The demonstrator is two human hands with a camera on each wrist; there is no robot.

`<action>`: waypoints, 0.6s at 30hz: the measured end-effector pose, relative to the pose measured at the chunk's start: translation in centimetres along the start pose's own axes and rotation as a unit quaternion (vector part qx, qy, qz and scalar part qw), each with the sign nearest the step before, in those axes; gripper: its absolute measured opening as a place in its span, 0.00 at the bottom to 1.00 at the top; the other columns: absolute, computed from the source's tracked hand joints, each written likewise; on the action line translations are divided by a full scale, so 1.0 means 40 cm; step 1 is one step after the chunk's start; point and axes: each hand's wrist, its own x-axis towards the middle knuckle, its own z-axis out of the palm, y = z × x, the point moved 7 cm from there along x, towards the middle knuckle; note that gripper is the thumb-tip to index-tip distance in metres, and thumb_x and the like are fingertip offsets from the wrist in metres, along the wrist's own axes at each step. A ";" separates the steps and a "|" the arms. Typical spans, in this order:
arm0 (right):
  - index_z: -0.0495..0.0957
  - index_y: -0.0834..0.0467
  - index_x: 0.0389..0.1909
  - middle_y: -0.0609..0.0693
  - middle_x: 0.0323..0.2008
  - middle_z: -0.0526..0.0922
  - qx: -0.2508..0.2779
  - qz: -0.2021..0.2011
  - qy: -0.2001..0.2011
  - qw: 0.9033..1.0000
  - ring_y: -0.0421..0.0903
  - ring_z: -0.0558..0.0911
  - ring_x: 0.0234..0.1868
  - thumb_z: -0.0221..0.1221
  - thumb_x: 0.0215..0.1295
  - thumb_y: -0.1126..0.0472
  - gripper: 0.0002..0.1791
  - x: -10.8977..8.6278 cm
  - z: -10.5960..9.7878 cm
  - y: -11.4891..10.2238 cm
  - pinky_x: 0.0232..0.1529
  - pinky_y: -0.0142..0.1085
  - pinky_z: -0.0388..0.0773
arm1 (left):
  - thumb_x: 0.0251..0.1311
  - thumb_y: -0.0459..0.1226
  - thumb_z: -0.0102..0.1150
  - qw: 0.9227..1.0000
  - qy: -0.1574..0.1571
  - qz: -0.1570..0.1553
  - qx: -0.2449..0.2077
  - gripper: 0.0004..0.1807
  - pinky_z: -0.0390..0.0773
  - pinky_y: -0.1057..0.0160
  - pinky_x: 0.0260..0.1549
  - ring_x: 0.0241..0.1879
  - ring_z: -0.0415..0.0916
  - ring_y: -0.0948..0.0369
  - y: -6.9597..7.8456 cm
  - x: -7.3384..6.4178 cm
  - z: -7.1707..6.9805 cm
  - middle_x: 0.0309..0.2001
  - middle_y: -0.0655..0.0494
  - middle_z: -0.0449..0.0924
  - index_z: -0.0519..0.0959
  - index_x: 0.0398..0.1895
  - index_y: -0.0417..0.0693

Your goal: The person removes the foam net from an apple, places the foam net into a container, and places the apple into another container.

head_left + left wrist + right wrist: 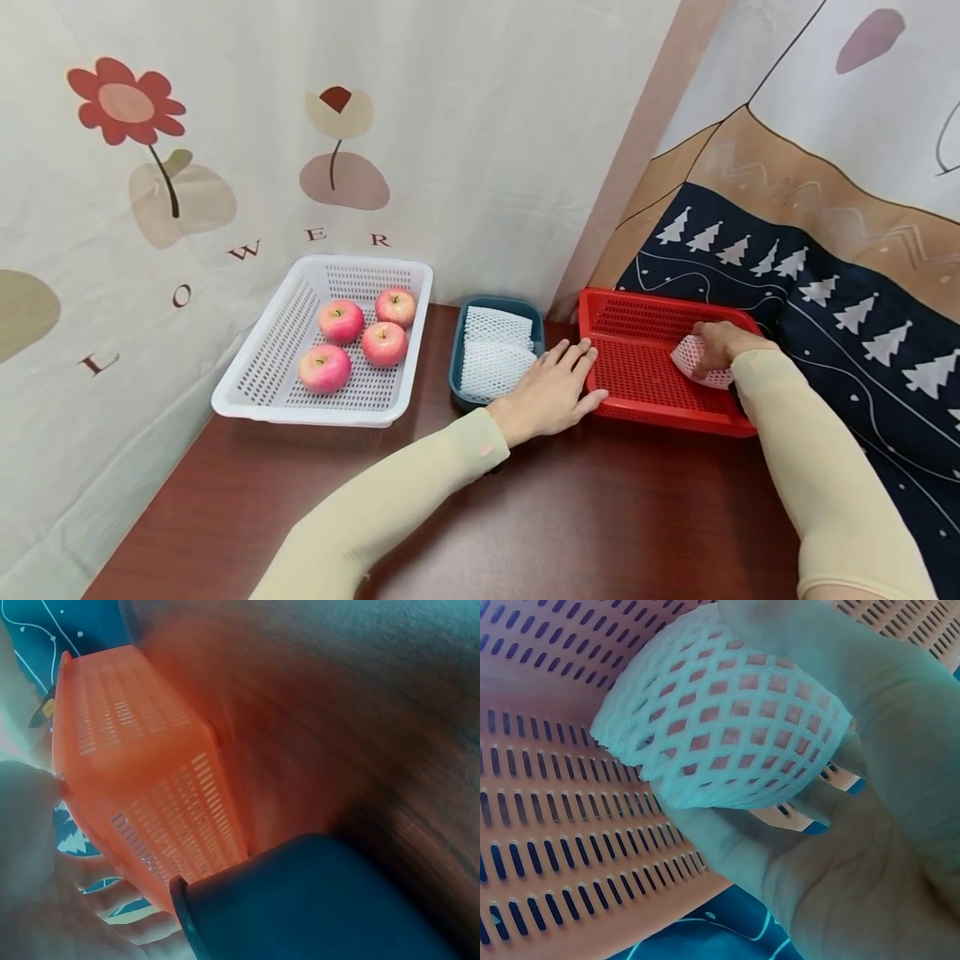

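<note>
My right hand [723,343] grips an apple in a white foam net [684,358] at the right end of the red basket [630,371]. In the right wrist view, thumb and fingers curl round the netted apple [727,724], and pinkish skin shows through the mesh. My left hand [547,390] lies with fingers spread and nearly straight at the basket's left rim. It reaches across the right edge of a dark teal box [455,367], which holds white foam nets [497,354]. The left wrist view shows the red basket's slotted side [165,817] and the box's outer wall [315,907].
A white slotted basket [251,387] stands at the left with several red apples [325,369] in it. All the containers sit along the back of a dark brown table [585,517]. Printed curtains [480,150] hang right behind them.
</note>
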 end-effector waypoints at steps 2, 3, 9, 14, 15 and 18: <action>0.66 0.76 0.81 0.83 0.72 0.77 0.000 -0.001 -0.002 1.000 0.75 0.78 0.68 0.84 0.61 0.55 0.55 -0.001 -0.001 0.001 0.79 0.78 0.73 | 0.92 0.64 0.40 1.000 -0.004 0.001 0.005 0.43 0.70 0.41 0.90 0.93 0.60 0.42 0.003 -0.001 -0.002 0.96 0.50 0.56 0.60 0.96 0.50; 0.66 0.76 0.81 0.83 0.72 0.77 0.002 0.002 -0.003 1.000 0.75 0.78 0.68 0.84 0.61 0.55 0.56 -0.003 -0.002 0.004 0.79 0.79 0.73 | 0.92 0.65 0.39 1.000 -0.004 0.002 0.008 0.43 0.70 0.41 0.90 0.93 0.60 0.42 0.004 0.000 -0.003 0.96 0.50 0.56 0.60 0.96 0.50; 0.67 0.75 0.80 0.81 0.71 0.78 0.006 0.006 -0.009 1.000 0.75 0.79 0.68 0.85 0.62 0.53 0.55 -0.004 -0.001 0.008 0.78 0.79 0.73 | 0.92 0.65 0.38 1.000 -0.002 0.003 0.023 0.43 0.69 0.40 0.90 0.93 0.60 0.42 0.006 0.000 -0.002 0.96 0.51 0.57 0.60 0.96 0.51; 0.67 0.75 0.79 0.80 0.70 0.79 0.010 0.013 -0.013 1.000 0.73 0.79 0.66 0.85 0.62 0.52 0.55 -0.009 -0.002 0.007 0.78 0.78 0.74 | 0.92 0.64 0.38 1.000 -0.006 0.003 0.027 0.43 0.67 0.38 0.91 0.94 0.58 0.41 0.006 0.001 -0.001 0.96 0.51 0.56 0.59 0.96 0.51; 0.67 0.75 0.80 0.80 0.70 0.79 0.014 0.015 -0.015 1.000 0.73 0.79 0.66 0.85 0.62 0.52 0.55 -0.010 -0.001 0.008 0.78 0.79 0.74 | 0.92 0.64 0.38 1.000 -0.007 0.004 0.028 0.43 0.66 0.38 0.91 0.94 0.58 0.41 0.006 0.002 -0.001 0.96 0.51 0.56 0.59 0.96 0.51; 0.66 0.75 0.80 0.80 0.71 0.78 0.014 0.015 -0.017 1.000 0.74 0.78 0.66 0.85 0.62 0.51 0.56 -0.012 -0.001 0.005 0.78 0.78 0.74 | 0.92 0.64 0.37 0.999 -0.008 0.005 0.033 0.43 0.65 0.37 0.92 0.94 0.57 0.42 0.007 0.003 -0.002 0.96 0.50 0.57 0.60 0.96 0.51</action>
